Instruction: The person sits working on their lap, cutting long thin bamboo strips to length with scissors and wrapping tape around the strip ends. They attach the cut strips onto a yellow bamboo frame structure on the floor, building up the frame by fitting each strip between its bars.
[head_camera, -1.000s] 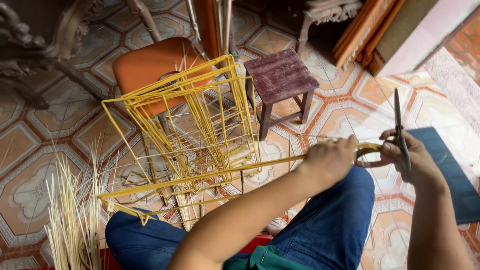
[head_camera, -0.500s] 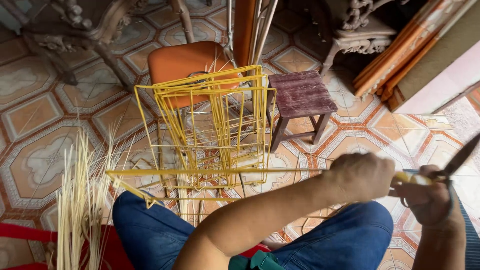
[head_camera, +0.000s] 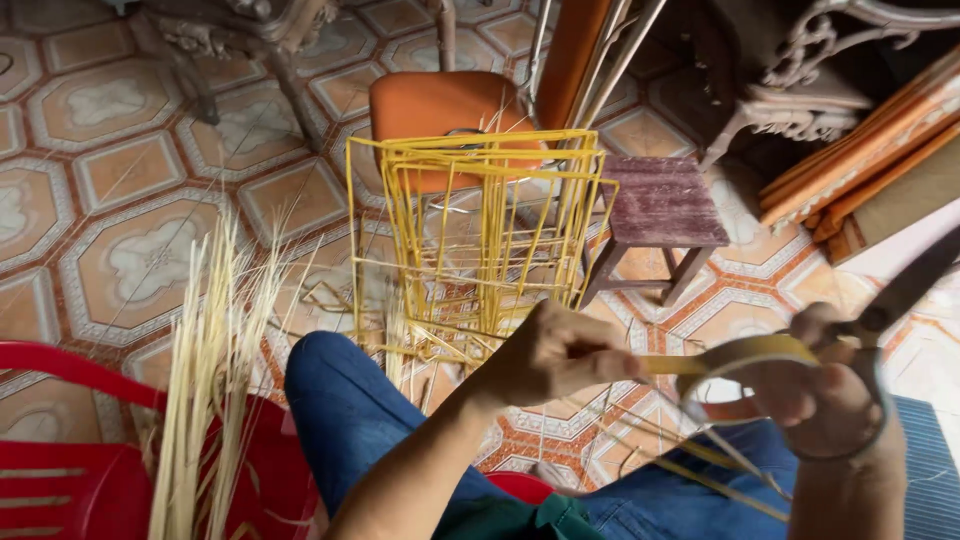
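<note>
My left hand (head_camera: 560, 355) is closed around a flat yellow strip (head_camera: 745, 352), which curves in a loop over to my right hand (head_camera: 815, 400). My right hand holds dark scissors (head_camera: 895, 295) by the handles, blades pointing up and to the right. Both hands hover above my knees in blue trousers (head_camera: 345, 410). Just beyond my left hand stands a tall box-shaped frame of thin yellow strips (head_camera: 480, 220) on the tiled floor, with loose yellow strips lying at its foot.
An orange stool (head_camera: 435, 100) stands behind the frame and a small purple-brown wooden stool (head_camera: 660, 200) to its right. A bundle of pale slivers (head_camera: 210, 380) leans on a red plastic chair (head_camera: 60, 485) at my left. Carved wooden furniture (head_camera: 800, 70) fills the back.
The long yellow strip that reached far to the left is gone from that side; a short looped piece now spans my hands. The scissors have tilted to the right, and my view has shifted.
</note>
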